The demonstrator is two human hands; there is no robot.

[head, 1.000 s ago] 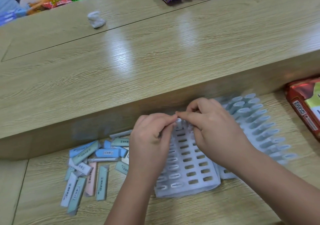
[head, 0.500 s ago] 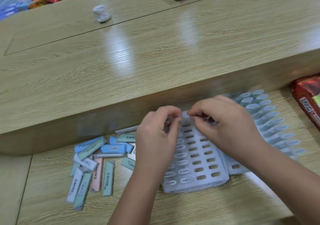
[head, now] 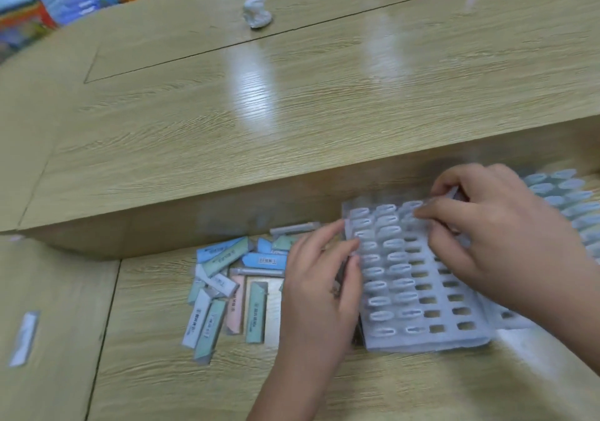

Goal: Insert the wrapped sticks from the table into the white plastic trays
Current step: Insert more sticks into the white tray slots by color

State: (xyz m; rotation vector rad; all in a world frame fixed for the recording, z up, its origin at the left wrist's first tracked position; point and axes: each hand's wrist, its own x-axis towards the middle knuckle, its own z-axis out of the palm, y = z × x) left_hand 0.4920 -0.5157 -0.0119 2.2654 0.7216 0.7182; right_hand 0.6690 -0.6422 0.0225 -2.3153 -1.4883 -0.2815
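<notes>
1. Our right hand [head: 493, 235] pinches a stick [head: 453, 192] between thumb and fingers at the far end of the near tray [head: 422, 339]. The blur hides most of the stick, so we cannot tell which end leads.
2. Our left hand [head: 321, 287] lies with fingers loosely spread and empty on the tray's left edge. We judge it is there to keep the tray from sliding while the right hand presses.
3. The tray lies flat on the lower table [head: 162, 372], with its long axis running away from us and its slot rows crossing it. The two left columns look filled, while the right columns show dark, empty slots.
4. We judge the stick must go in end first, long axis upright, into an open slot near the far edge.
5. The loose sticks [head: 233, 287] lie flat in a pile just left of the left hand. They mostly point away from us, and a few lie crosswise.
6. A second tray [head: 565, 200] sits behind the right hand, with its sticks leaning away to the right.
7. Many slots are empty, so we judge the work to be midway.
</notes>
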